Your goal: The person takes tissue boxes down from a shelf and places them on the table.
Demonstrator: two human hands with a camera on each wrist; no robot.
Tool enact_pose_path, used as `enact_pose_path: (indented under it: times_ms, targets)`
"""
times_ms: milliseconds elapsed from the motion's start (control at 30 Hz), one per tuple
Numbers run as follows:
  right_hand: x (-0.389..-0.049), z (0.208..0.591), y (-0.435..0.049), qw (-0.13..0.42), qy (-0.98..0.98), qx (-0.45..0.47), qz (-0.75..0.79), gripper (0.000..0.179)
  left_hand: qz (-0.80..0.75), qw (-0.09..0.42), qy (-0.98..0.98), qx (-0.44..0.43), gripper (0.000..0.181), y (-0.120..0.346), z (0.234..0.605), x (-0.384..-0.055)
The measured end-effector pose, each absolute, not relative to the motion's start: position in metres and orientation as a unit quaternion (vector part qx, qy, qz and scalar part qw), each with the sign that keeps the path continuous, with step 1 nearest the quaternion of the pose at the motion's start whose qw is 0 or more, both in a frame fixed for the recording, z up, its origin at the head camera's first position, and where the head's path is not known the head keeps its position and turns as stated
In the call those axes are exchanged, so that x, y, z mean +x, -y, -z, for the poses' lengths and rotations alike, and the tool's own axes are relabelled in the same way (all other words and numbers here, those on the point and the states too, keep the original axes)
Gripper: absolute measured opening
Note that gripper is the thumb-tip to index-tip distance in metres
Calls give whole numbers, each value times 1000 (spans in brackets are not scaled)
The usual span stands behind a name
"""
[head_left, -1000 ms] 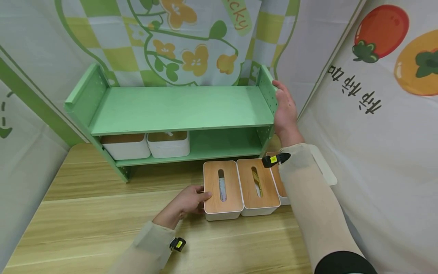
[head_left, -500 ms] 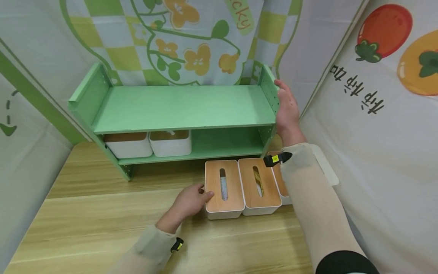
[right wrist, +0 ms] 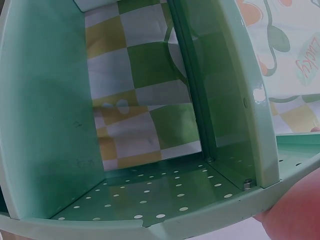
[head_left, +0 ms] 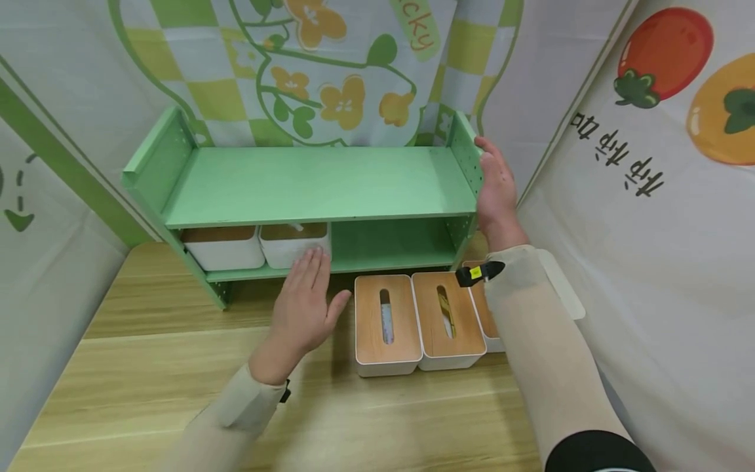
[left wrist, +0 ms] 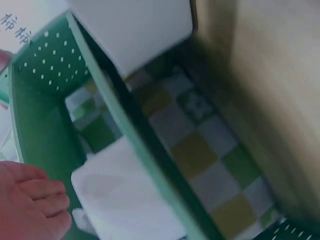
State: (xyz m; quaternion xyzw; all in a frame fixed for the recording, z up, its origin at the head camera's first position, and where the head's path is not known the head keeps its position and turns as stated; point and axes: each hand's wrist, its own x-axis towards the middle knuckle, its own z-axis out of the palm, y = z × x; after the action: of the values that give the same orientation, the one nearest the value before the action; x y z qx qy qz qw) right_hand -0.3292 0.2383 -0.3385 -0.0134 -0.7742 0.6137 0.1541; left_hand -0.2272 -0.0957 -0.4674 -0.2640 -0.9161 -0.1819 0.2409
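Observation:
My left hand (head_left: 301, 311) has its fingers straight, the tips in front of a white box with a wood-coloured lid (head_left: 289, 252) on the lower shelf; whether they touch it I cannot tell. In the left wrist view, the fingers (left wrist: 47, 200) lie close beside that white box (left wrist: 125, 190). My right hand (head_left: 497, 196) holds the right side panel of the green shelf rack (head_left: 324, 187). Only a piece of this hand (right wrist: 297, 210) shows in the right wrist view, outside the perforated panel, with a fingertip past its edge.
Another white box (head_left: 230, 252) stands left on the lower shelf. Two wood-lidded boxes with slots (head_left: 368, 308) (head_left: 468, 341) stand on the table (head_left: 147, 367), with a third box (head_left: 486, 318) partly behind my right sleeve. A white flat piece (head_left: 560, 282) lies by the right wall.
My left hand has let go of the slotted box on the table and moved up and left to the shelf box, its fingers straightening. The right hand stays on the panel.

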Motion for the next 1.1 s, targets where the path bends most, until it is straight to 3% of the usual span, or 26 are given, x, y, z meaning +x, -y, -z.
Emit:
enact_pose_path:
  times_ms: [167, 400, 667, 1100]
  targets:
    - [-329, 338, -239, 151, 780, -20, -607, 43, 147, 259, 924, -240, 89, 106, 453, -246]
    - [-329, 337, -239, 152, 777, -23, -610, 43, 108, 230, 942, -218, 64, 111, 433, -269]
    - [-327, 336, -238, 156, 778, -16, -609, 44, 85, 153, 972, -159, 68, 118, 422, -287]
    - [-328, 336, -238, 161, 782, -17, -602, 45, 76, 47, 986, -142, 72, 120, 420, -301]
